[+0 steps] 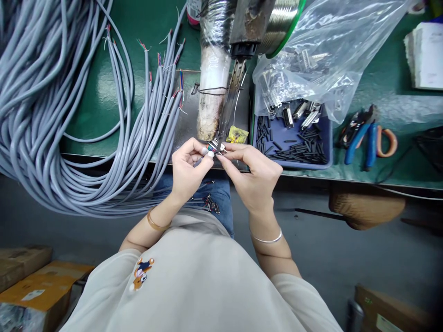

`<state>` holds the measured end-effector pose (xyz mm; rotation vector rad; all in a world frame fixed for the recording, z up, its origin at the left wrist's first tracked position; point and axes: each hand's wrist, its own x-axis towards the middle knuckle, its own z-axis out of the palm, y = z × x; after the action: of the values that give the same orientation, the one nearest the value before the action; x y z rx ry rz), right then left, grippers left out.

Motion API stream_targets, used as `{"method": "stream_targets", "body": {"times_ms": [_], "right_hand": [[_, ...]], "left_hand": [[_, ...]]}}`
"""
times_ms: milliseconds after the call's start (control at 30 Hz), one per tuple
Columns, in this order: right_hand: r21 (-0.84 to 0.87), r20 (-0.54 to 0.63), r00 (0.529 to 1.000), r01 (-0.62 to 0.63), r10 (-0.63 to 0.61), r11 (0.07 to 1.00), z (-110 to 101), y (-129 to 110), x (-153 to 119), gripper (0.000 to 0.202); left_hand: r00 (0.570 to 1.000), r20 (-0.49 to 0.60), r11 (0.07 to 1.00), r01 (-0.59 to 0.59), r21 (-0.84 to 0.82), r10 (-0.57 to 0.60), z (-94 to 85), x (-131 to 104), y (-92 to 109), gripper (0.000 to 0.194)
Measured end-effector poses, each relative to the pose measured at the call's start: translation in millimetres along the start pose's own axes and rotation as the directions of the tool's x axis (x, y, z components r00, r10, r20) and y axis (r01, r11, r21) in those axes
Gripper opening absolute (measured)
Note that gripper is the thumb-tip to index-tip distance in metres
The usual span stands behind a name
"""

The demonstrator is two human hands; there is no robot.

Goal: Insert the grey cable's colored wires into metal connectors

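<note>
My left hand [190, 163] pinches the end of a grey cable, where thin coloured wires run to a small metal connector [216, 146]. Thumb and forefinger of my right hand [254, 170] close on the connector's other side. A soldering iron [228, 103] points down over it, its tip right at the wires. Whether each wire touches a pin is too small to tell. Beside the iron lies a white wrapped roll [212, 87], stained dark at its lower end. A crumpled yellow piece [237, 134] sits just behind my right fingers.
Many grey cables [114, 180] cover the left side and hang over the edge. At right, a blue tray [294, 163] holds black tubes and connectors, partly under a plastic bag [332, 60]. Beyond it lie pliers [371, 143]. A solder spool [282, 25] stands behind.
</note>
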<state>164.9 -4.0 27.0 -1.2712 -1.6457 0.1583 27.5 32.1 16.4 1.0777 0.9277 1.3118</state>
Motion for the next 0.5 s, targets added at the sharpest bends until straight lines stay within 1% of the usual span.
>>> {"method": "stream_targets", "body": {"times_ms": [100, 200, 267, 367, 500], "right_hand": [[-0.015, 0.001, 1.0, 0.009, -0.009, 1.0, -0.6, -1.0, 0.7, 0.01], [-0.026, 0.015, 1.0, -0.017, 0.017, 1.0, -2.0, -1.3, -1.2, 0.011], [-0.027, 0.032, 0.999, -0.031, 0.032, 0.999, -2.5, -1.0, -2.7, 0.011], [-0.024, 0.049, 0.998, -0.029, 0.03, 0.999, -1.7, 0.4, -3.9, 0.011], [-0.019, 0.024, 0.999, -0.022, 0.022, 1.0, 0.7, 1.5, -1.9, 0.01]], "left_hand": [[0.999, 0.018, 0.998, 0.037, -0.057, -0.036, -1.0, 0.5, -0.5, 0.023], [0.993, 0.047, 0.986, 0.115, -0.118, -0.111, -2.9, 0.0, -2.4, 0.027], [0.989, 0.054, 0.982, 0.147, -0.121, -0.141, -4.0, -0.9, -3.8, 0.031], [0.989, 0.042, 0.985, 0.147, -0.093, -0.144, -4.6, -2.0, -5.2, 0.034], [0.993, 0.033, 0.991, 0.116, -0.061, -0.114, -3.8, -1.7, -4.1, 0.031]]}}
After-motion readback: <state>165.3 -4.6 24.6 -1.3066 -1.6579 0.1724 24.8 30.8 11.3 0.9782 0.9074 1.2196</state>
